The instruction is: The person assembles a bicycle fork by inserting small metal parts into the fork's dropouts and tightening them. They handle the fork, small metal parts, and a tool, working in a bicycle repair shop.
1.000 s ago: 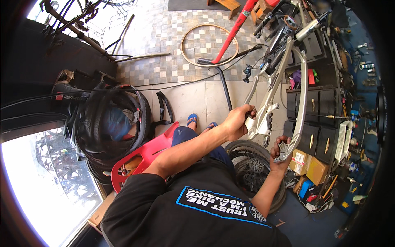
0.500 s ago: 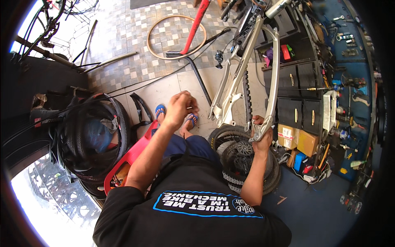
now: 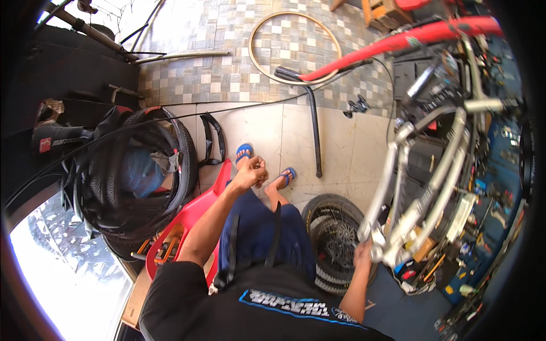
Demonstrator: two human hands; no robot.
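Observation:
A pale silver bicycle frame, blurred by motion, hangs tilted on the right. My right hand is at its lower left end, against or right beside the tube; its fingers are too smeared to show whether they grip. Over my lap and sandalled feet my left hand hovers with its fingers curled in; what they hold, if anything, is hidden. A red stand tube slants in front of the frame's upper end.
Wheels with knobbly tyres lie below the frame. Left of me are a red plastic chair and a pile of tyres. A bare rim and a black stand leg rest on the floor. Tools line the blue wall.
The frame has swung to the right and turned. My right hand has moved down with its end. My left hand has dropped lower, and the whole view has shifted.

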